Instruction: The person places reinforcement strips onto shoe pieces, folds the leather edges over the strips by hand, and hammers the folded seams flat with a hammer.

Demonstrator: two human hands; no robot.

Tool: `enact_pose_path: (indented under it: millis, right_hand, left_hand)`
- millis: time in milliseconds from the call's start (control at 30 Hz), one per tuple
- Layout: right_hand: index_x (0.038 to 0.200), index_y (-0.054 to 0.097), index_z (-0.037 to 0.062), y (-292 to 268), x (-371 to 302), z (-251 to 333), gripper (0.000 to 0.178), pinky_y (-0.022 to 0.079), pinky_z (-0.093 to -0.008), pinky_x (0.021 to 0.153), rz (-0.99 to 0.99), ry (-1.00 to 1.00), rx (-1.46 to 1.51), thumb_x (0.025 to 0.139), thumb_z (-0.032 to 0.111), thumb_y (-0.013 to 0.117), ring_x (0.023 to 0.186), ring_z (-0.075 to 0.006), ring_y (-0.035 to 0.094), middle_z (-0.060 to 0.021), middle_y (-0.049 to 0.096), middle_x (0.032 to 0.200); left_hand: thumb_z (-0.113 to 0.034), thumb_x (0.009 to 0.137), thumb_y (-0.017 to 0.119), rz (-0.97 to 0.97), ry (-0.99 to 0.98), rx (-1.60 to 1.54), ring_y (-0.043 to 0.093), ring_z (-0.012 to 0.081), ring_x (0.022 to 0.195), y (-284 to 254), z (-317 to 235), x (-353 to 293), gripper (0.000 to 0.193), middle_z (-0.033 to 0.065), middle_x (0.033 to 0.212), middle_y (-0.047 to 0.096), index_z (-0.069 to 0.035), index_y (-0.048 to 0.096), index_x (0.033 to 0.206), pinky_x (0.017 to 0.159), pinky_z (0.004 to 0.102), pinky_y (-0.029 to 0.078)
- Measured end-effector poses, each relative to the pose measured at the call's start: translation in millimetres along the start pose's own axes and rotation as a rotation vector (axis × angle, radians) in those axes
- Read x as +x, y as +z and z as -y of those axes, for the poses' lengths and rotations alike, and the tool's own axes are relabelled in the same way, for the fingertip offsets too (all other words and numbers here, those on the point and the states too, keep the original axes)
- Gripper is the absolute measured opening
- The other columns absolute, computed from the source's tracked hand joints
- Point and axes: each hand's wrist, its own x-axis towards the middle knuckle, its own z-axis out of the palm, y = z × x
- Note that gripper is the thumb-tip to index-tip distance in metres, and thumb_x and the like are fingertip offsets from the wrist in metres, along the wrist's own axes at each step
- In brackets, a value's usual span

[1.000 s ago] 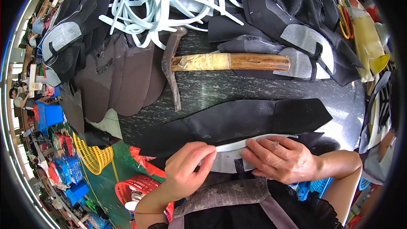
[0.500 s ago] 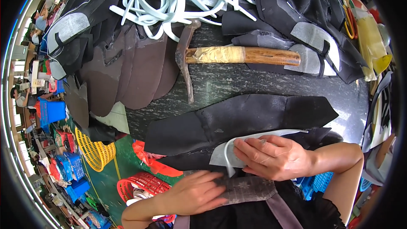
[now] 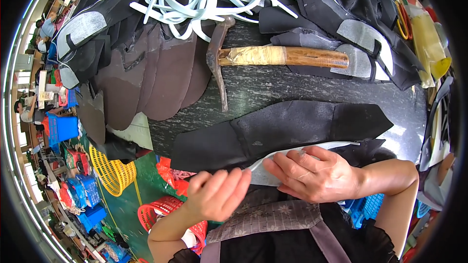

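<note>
1. Well, I see the right hand point(image 3: 317, 175) bent over the near edge of the bench point(image 3: 287, 87), its grip closed on a thin white strip point(image 3: 264, 159) and a pale patch point(image 3: 265, 176).
2. The left hand point(image 3: 219, 195) is up by the strip's left end. Its fingers look blurry, so I can't tell if that grip has hold of it.
3. The strip runs along the patch's top edge, just below a long black piece point(image 3: 287, 126).
4. The bench is dark, speckled and shiny. A hammer point(image 3: 312, 57) lies on it.
5. The floor point(image 3: 122, 214) is green. By a yellow basket point(image 3: 114, 173), a red basket point(image 3: 168, 204) has white things point(image 3: 189, 237) inside.
</note>
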Motion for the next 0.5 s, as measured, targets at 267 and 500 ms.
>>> enact_pose_path:
  millis: [267, 500]
  right_hand:
    - [0.122, 0.065, -0.0009, 4, 4, 0, 0.047, 0.047, -0.0268, 0.079, 0.008, 0.043, 0.06, 0.087, 0.031, 0.068, 0.097, -0.0139, 0.054, -0.0053, 0.057, 0.12]
    - [0.126, 0.064, -0.0008, 7, 18, 2, 0.052, 0.045, -0.027, 0.074, 0.09, 0.045, 0.064, 0.088, 0.034, 0.067, 0.096, -0.0135, 0.052, -0.0036, 0.053, 0.112]
  left_hand:
    - [0.003, 0.07, 0.083, -0.043, -0.328, -0.454, 0.063, 0.0224, 0.075, 12, 17, 12, 0.027, 0.0044, 0.089, 0.069, -0.006, 0.073, 0.093, 0.069, 0.0363, 0.046]
    - [0.002, 0.071, 0.083, 0.057, -0.354, -0.407, 0.058, 0.0224, 0.075, 11, 19, 20, 0.028, 0.0031, 0.085, 0.062, -0.007, 0.073, 0.095, 0.066, 0.0355, 0.043]
